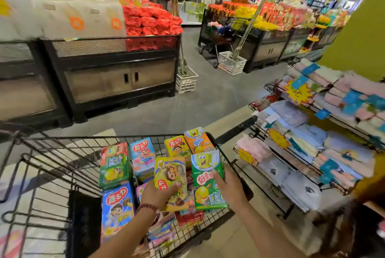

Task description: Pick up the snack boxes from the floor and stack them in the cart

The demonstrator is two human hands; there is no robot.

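A black wire cart stands in front of me, holding several colourful snack boxes. My left hand grips a yellow snack box with a lion cartoon, held over the cart's right half. My right hand grips a green snack box with a yellow cartoon figure, just right of the yellow one. Below them lie a blue box, a green-and-red box, a light blue box, a second yellow box and an orange box.
A wire rack of folded towels stands close to the cart's right side. A black display bin with red packets is ahead on the left. White plastic crates sit on the grey floor beyond.
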